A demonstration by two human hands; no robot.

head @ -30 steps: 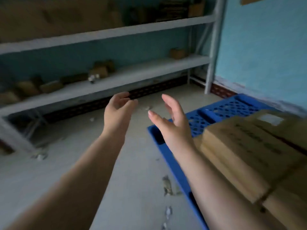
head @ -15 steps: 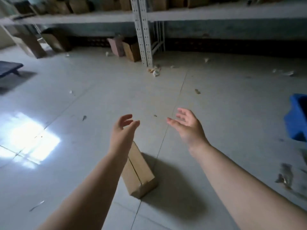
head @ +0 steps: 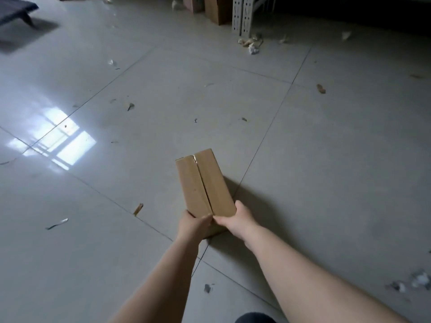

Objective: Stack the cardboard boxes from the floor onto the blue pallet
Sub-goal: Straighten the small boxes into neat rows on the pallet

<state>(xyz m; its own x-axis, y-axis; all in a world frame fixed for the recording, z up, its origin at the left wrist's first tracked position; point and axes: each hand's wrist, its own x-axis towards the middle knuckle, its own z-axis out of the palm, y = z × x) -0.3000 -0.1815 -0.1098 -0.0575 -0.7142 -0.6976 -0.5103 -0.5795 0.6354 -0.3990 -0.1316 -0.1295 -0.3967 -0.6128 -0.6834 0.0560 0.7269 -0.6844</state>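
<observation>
Both hands hold the near end of the brown cardboard box [head: 205, 185] on the gray floor [head: 326, 159], left hand [head: 194, 223] and right hand [head: 235, 220] curled around it

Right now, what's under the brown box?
The cardboard box stands on the grey tile floor, casting a shadow to its right. The left hand and right hand grip its near end. The box hides whatever lies directly beneath it.

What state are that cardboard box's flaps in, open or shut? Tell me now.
Shut. The cardboard box has both top flaps lying flat, meeting along a centre seam. Left hand and right hand grip its near end.
</observation>
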